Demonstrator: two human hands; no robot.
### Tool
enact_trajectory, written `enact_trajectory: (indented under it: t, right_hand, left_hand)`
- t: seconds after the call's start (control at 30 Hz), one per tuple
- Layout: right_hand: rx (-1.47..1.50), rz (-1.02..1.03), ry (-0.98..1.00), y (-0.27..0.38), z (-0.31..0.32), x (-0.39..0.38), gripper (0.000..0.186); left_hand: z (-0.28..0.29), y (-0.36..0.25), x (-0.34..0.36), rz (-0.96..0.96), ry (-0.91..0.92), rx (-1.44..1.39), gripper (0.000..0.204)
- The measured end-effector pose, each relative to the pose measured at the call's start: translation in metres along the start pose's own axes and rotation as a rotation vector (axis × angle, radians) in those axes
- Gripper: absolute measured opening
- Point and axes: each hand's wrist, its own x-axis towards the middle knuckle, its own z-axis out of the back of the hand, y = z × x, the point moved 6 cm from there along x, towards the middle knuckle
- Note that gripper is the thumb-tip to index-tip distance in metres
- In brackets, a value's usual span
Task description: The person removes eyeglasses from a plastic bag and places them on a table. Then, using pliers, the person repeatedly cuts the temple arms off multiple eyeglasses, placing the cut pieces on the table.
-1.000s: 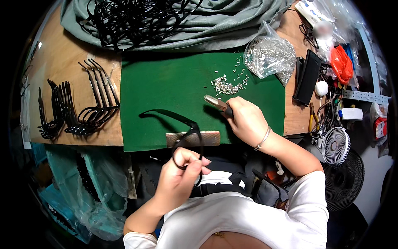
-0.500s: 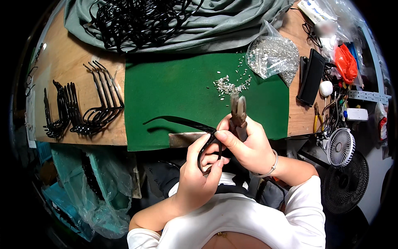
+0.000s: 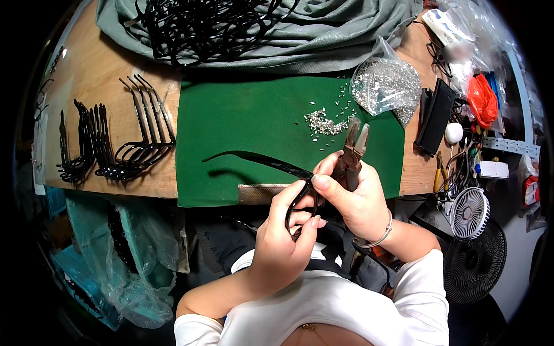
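Note:
My left hand (image 3: 288, 245) is closed around the rim of a black glasses frame (image 3: 271, 163), whose arm reaches out to the left over the green mat (image 3: 225, 115). My right hand (image 3: 358, 207) is closed on metal pliers (image 3: 355, 150), jaws pointing up, while its thumb presses on the frame's corner where arm and rim meet. Small silvery pieces (image 3: 323, 124) lie scattered on the mat beyond the pliers, beside a clear bag (image 3: 384, 83) full of them. A textured metal block (image 3: 257, 195) lies at the mat's near edge, partly hidden.
Several rows of black frames (image 3: 144, 153) stand on the wooden table (image 3: 69, 57) at left. A grey cloth (image 3: 300, 40) holds tangled black frames (image 3: 190, 23) at back. At right are a black case (image 3: 434, 115), red bag (image 3: 482, 101), yellow-handled tool (image 3: 438, 173) and fans (image 3: 468, 212).
My right hand, with the pliers, came down and left to the glasses frame, the jaws turning upward. My left hand moved right and raised the rim; both hands have since shifted slightly right.

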Motion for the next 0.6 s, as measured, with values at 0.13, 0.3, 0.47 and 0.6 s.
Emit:
enact_trajectory:
  t: [0.13,0.3,0.47,0.6]
  right_hand:
    - [0.029,-0.018,-0.012,-0.001,-0.002,0.0,0.015]
    - [0.158,-0.177,-0.006,-0.005,-0.003,0.003,0.017]
    - [0.297,-0.301,0.036,-0.005,-0.006,0.002,0.019]
    - [0.304,-0.342,0.089,-0.002,-0.007,0.002,0.02]
  left_hand:
    - [0.0,0.002,0.002,-0.068,-0.053,0.071,0.05]
    - [0.003,0.001,0.005,0.054,-0.005,-0.049,0.05]
    - [0.004,-0.001,0.007,0.142,0.117,-0.161,0.051]
    - [0.004,-0.01,0.005,0.155,0.165,-0.255,0.051]
